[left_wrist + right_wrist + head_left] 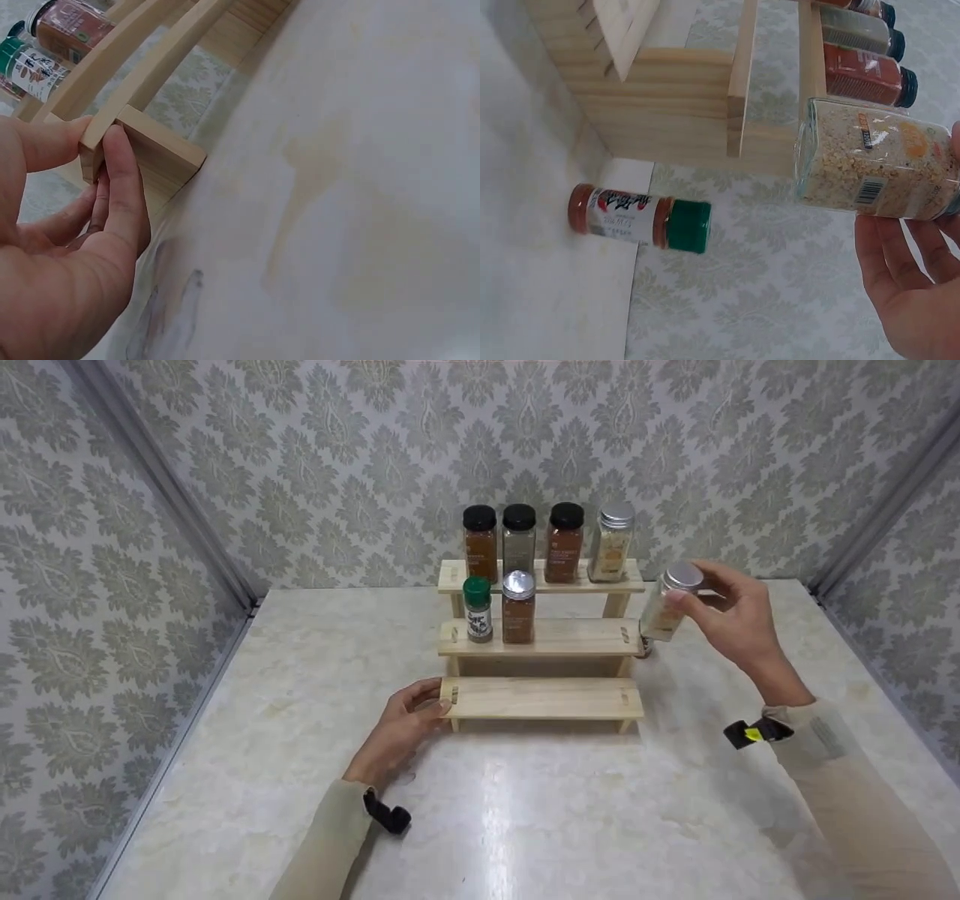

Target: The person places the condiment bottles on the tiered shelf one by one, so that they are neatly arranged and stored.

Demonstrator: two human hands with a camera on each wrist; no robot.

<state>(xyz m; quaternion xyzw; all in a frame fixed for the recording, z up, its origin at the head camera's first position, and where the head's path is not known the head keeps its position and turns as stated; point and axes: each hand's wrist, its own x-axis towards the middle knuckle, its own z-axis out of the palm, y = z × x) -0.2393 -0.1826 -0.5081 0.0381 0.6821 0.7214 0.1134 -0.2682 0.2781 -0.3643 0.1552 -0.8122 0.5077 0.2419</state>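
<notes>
A three-step wooden spice rack (540, 699) stands on the table. My left hand (401, 727) pinches the left end of its lowest step, and the left wrist view shows thumb and finger on the board's corner (97, 142). My right hand (739, 619) holds a glass spice jar (664, 611) with a silver lid, slightly tilted, just off the rack's right side. Pale grains fill this jar in the right wrist view. A green-capped shaker (637, 217) with reddish contents stands on the table beside the rack; the held jar mostly hides it in the head view.
The top step carries three black-lidded jars (519, 540) and a silver-lidded jar (613, 544). On the middle step stand a green-capped shaker (478, 611) and a silver-lidded jar of reddish-brown spice (518, 611). Patterned walls (337, 472) enclose the marbled table (322, 660).
</notes>
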